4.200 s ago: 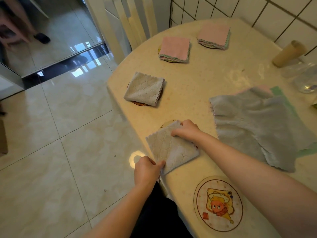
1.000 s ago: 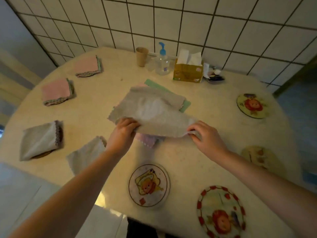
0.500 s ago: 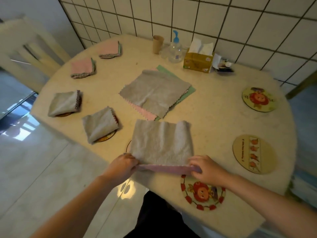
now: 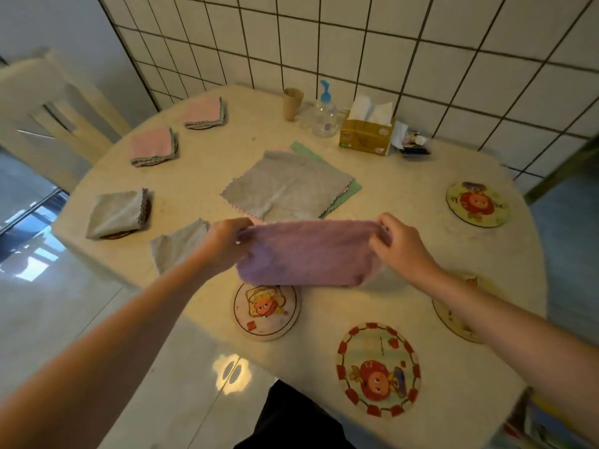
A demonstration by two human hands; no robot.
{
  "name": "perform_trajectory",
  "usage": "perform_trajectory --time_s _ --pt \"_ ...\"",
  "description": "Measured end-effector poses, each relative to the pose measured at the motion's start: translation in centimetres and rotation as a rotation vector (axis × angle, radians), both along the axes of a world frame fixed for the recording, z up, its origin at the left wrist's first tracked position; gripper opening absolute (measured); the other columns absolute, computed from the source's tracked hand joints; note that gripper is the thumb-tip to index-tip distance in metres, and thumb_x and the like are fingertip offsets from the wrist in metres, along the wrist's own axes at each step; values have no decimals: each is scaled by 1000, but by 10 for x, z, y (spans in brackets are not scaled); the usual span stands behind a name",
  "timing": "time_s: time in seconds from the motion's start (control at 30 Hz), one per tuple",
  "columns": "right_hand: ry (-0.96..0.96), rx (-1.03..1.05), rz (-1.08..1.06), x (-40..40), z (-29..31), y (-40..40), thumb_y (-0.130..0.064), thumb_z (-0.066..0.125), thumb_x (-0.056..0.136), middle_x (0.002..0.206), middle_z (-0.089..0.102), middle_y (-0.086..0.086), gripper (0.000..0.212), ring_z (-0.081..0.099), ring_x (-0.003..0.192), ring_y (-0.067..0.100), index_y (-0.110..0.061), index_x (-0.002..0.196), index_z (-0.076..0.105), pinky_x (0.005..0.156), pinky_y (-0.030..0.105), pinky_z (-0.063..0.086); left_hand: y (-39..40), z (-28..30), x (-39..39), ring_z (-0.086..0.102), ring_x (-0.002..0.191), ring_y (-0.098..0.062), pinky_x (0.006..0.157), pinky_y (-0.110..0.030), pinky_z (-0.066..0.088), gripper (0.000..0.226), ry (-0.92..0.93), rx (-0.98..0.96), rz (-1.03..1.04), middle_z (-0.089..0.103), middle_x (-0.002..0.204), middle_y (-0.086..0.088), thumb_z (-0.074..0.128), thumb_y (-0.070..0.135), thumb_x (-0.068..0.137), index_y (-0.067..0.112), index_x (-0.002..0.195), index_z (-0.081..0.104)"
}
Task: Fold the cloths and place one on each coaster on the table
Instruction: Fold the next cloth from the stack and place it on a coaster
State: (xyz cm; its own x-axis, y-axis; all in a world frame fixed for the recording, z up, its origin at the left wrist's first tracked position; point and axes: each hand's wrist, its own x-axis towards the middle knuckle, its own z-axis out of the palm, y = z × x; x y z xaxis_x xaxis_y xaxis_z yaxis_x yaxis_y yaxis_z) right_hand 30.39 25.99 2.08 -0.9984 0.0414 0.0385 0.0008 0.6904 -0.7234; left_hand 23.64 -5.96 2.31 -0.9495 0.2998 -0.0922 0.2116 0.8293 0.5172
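1. The left hand (image 4: 223,244) and right hand (image 4: 400,246) each pinched an upper corner of the pinkish-mauve fleecy cloth (image 4: 308,254), held doubled just above the round beige table (image 4: 372,196).
2. Uneven tension could have skewed the corners, leaving a crooked fold.
3. The hanging edge almost touched the round cartoon-printed coaster (image 4: 265,311); dragging might have shifted it.
4. A slipped pinch would probably have let the fold fall open.

Left hand (image 4: 223,244), right hand (image 4: 400,244) pinch pink cloth (image 4: 308,254) above table (image 4: 372,196).
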Motion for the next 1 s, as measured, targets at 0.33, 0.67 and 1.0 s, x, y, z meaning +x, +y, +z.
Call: perform_trajectory --time_s 0.33,0.67,1.0 --pt "117 -153 58 1 18 7 -16 47 78 59 40 15 18 34 56 12 -2 67 41 51 28 25 2 21 12 44 53 -13 48 -26 37 14 386 59 -242 45 62 7 54 22 76 19 67 44" --pt "-483 105 251 71 -101 8 -11 51 80 62 37 1 20 32 58 11 -15 65 39 54 28 24 -22 -87 71 40 62 -11 51 -18 28 34 -415 -275 -292 44 62 8 70 34 75 22 61 41" --pt "-384 -74 -192 24 -110 18 -11 57 87 62 57 2 16 47 56 11 -12 71 58 51 26 34 -9 -103 11 52 67 -19 64 -32 44 6 -399 328 356 60 71 -7 71 13 81 9 81 67"
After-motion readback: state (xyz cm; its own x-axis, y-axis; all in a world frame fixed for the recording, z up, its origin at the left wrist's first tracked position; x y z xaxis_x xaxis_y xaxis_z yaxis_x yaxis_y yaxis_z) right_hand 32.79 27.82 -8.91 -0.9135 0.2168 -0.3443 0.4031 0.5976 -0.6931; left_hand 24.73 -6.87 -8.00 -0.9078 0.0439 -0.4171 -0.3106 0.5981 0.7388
